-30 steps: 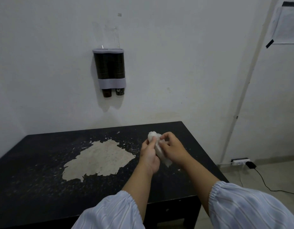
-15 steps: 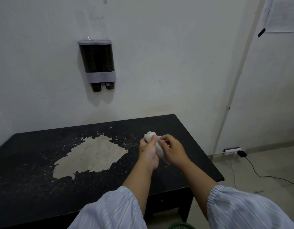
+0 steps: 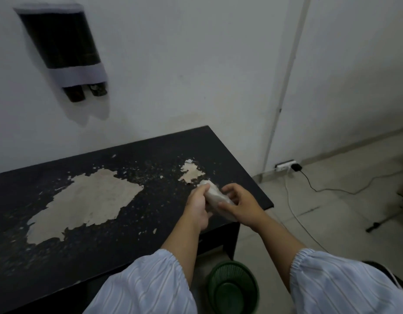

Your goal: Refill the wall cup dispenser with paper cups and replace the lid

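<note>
The wall cup dispenser (image 3: 66, 48) hangs at the upper left, its two dark tubes filled with dark cups and a grey lid (image 3: 48, 9) on top. Two cup bottoms (image 3: 86, 92) stick out below its grey band. Above the table's right end, my left hand (image 3: 199, 206) and my right hand (image 3: 239, 203) both grip a crumpled white plastic wrapper (image 3: 215, 196) between them.
The black table (image 3: 150, 223) has large patches of peeled paint. A green wastebasket (image 3: 232, 288) stands on the floor below my arms. A power strip (image 3: 286, 167) with a cable lies by the wall at right.
The view has swung down and right, so the dispenser sits further up and left and the green wastebasket shows. Both hands still hold the wrapper, now lower and squeezed flatter.
</note>
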`<action>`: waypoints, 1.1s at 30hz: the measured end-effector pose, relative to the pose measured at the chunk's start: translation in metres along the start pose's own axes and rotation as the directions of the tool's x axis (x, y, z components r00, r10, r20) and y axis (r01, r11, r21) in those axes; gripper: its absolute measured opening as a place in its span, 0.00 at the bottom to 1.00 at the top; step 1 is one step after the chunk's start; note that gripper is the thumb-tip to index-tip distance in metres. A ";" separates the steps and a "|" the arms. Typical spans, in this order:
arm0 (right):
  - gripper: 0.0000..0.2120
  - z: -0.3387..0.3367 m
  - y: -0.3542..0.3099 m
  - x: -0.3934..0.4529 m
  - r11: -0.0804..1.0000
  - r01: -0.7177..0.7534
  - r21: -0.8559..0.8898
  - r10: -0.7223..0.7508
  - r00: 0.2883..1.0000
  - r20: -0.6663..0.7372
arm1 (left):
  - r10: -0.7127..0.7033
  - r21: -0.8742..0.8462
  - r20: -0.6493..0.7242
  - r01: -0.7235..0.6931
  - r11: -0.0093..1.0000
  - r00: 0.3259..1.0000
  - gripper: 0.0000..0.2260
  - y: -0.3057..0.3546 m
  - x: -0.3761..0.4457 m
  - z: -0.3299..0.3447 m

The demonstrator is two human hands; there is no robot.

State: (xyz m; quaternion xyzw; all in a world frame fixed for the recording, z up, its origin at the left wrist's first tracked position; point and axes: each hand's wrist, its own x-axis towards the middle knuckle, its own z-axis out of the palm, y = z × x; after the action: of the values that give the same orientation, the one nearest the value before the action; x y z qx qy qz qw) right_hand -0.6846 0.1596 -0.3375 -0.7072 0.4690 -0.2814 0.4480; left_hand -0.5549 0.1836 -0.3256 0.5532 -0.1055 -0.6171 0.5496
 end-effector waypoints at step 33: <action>0.16 0.126 0.372 -0.053 0.832 -0.347 -0.434 0.398 0.917 0.031 | -0.146 0.457 -0.160 0.204 0.866 0.976 0.09 -0.330 0.189 -0.121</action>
State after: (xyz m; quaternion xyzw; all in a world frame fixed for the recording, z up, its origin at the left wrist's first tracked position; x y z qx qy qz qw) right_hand -0.7559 0.1957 -0.7255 -0.6970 0.6195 -0.0383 0.3591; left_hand -0.6021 0.2141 -0.7206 0.7135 -0.1680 -0.5857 0.3459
